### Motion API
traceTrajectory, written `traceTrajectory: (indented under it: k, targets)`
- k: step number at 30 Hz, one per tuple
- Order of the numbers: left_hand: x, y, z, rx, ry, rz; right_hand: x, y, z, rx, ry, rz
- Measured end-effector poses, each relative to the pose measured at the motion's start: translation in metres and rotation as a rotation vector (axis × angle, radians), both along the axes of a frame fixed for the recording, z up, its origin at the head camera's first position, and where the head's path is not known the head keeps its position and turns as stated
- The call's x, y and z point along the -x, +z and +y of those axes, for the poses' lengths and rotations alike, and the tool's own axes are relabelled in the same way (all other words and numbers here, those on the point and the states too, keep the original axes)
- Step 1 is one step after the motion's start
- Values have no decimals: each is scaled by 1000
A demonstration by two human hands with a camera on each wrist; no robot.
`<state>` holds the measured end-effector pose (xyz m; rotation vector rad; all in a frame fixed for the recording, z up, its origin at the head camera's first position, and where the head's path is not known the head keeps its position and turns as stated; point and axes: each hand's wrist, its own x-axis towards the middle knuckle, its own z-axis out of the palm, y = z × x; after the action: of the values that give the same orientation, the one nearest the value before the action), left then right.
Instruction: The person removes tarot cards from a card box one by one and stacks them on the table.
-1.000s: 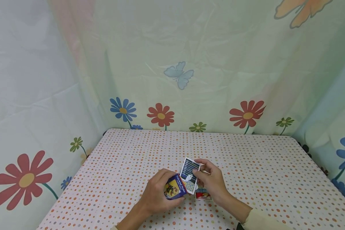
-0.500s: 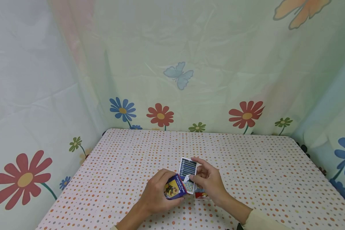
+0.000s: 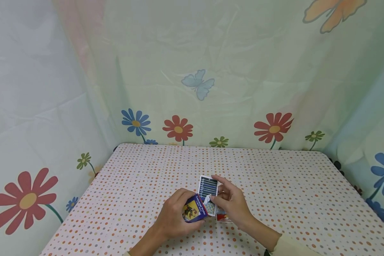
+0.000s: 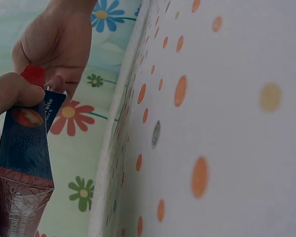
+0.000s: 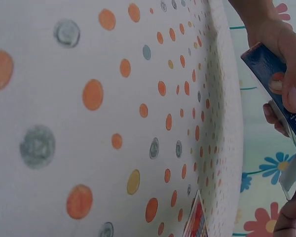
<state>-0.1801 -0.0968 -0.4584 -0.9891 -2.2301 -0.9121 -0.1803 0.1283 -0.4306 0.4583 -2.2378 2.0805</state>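
Note:
My left hand (image 3: pixel 172 213) grips a small blue card box (image 3: pixel 192 210) printed "Universal Waite", with a yellow picture on its front. Its red end shows near the thumb in the left wrist view. Close beside the box, my right hand (image 3: pixel 233 202) pinches a white-bordered tarot card (image 3: pixel 208 186) with dark stripes over a pale figure; whether several cards lie behind it cannot be seen. The card's lower left part meets the box's corner. Under the right hand lies a flat red printed piece (image 3: pixel 223 217), partly hidden, its corner also in the right wrist view.
A white cloth with coloured dots (image 3: pixel 147 170) covers the table. Behind the table's far edge hangs a pale curtain (image 3: pixel 236 99) with printed flowers and butterflies. More curtain stands at the left and right sides.
The right hand and the tarot card have shifted slightly left and the card has turned more upright, closer against the box. The left hand and box have hardly moved.

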Motion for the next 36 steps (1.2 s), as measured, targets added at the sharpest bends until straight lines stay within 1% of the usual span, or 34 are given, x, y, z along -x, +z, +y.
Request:
traceTrajectory:
  k: [5,12,16,20,27,29,36]
  targets:
    - [0,0,0,0,0,14,-1,-1,0,33,20,-20]
    - [0,1,2,-2,-4,25,-3,0,1,30,-32,-60]
    - [0,2,3,-9,-2,21,-4,2,2,19,-35,-58]
    - [1,3,2,-9,3,29,-5,5,3,29,-51,-69]
    - [3,5,-2,-9,12,41,-1,7,5,26,-81,-93]
    - [3,5,-2,-2,14,36,0,6,6,25,-95,-104]
    - [-1,8,-5,30,44,-33,4,3,14,41,-152,-147]
